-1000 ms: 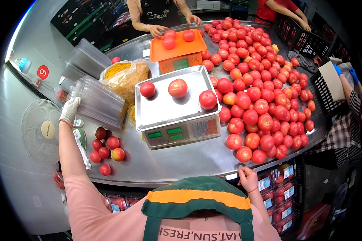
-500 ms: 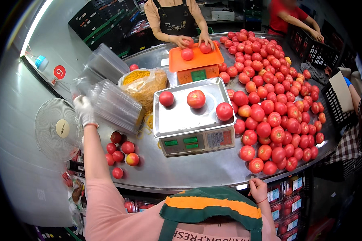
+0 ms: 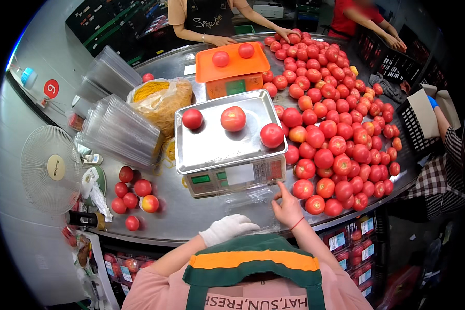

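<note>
My left hand (image 3: 227, 227), in a white glove, grips the near left of a clear plastic container (image 3: 245, 201) just in front of the metal scale (image 3: 219, 183). My bare right hand (image 3: 284, 206) holds its right side, index finger raised beside the scale. Three tomatoes rest on the scale's tray (image 3: 201, 150), among them a large middle one (image 3: 233, 118). To the right lies a wide heap of tomatoes (image 3: 337, 144); a small group of tomatoes (image 3: 143, 188) sits on the left of the steel table (image 3: 175, 219).
Stacked clear containers (image 3: 116, 129), a bag of rubber bands (image 3: 165, 106) and a fan (image 3: 50, 168) stand left. An orange-topped scale (image 3: 232, 70) is behind. Co-workers (image 3: 214, 20) work across the table; black crates (image 3: 418, 124) and another worker's blue glove (image 3: 433, 103) are right.
My left hand has come from the stacked containers down to the middle front with a clear container. My right hand has moved up onto it. The co-worker's hand reached over to the tomato heap.
</note>
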`<state>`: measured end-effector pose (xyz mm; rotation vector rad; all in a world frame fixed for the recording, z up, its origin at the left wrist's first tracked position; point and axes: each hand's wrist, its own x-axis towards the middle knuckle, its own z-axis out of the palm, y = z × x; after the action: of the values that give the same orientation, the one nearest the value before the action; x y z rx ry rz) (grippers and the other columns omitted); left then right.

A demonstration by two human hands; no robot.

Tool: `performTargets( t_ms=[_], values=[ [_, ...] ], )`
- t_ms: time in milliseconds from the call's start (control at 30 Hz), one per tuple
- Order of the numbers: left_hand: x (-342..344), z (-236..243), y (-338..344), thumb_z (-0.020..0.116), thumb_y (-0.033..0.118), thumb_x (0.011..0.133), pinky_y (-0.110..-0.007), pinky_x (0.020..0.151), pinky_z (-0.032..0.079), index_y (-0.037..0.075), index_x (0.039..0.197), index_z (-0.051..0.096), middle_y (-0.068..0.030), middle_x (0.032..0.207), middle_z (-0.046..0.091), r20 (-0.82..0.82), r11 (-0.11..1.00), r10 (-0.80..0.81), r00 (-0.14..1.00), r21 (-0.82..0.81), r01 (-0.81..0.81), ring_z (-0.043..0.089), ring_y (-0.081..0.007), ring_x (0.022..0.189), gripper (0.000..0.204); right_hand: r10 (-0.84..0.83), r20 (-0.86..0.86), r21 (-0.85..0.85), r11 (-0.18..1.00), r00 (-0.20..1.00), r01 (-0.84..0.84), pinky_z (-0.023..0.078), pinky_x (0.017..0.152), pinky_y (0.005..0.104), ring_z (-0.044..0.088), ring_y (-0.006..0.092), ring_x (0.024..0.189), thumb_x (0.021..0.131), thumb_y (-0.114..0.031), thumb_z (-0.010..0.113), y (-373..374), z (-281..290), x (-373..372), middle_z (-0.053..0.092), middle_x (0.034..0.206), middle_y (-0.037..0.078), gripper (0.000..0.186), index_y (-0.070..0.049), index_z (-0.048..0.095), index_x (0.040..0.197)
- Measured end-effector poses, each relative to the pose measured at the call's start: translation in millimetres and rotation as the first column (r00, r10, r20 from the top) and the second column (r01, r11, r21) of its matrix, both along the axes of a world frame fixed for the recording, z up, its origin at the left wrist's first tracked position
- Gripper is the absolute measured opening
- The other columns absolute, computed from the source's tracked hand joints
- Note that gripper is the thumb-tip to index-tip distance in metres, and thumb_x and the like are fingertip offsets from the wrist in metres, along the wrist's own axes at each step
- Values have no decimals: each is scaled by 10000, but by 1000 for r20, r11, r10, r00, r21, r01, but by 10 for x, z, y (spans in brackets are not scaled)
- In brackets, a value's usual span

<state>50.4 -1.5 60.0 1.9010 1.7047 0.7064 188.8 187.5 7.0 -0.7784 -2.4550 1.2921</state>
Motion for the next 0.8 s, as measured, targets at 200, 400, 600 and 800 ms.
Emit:
performTargets(
  t_ms=[200,400,600,800],
  values=[
    [-839,477,45,636,30,777,-281,771,496,20,1028,628,-76,885,631,655,834,474,589,-119,-539,612,-160,846,252,19,198,-39,999,980,-11,499,694,392,617,310,753,767,-168,671,179,398,18,627,853,147,479,-6,515,1190],
    [-2019,377,940,657,236,735,-399,993,352,60,1271,467,-167,1236,476,-125,406,911,393,442,-800,442,-348,1156,595,59,-347,472,873,936,120,443,862,385,536,334,1005,737,-148,687,801,840,-776,561,1066,171,397,-11,561,1087],
    [-2342,334,1113,691,201,663,-394,883,414,67,1140,551,-146,1012,560,-408,563,801,439,261,-784,504,-307,1013,514,54,56,507,858,997,-75,414,937,409,488,334,1103,637,-236,730,978,727,-1467,545,1133,171,584,-60,540,1160],
    [-1873,304,890,624,150,836,-272,634,493,168,993,519,-8,846,536,989,515,-109,-96,-26,-857,543,-122,726,190,-158,-260,-328,942,953,67,457,814,317,570,189,926,762,-166,622,1263,553,-1080,597,986,109,392,-6,550,1113]
  ],
)
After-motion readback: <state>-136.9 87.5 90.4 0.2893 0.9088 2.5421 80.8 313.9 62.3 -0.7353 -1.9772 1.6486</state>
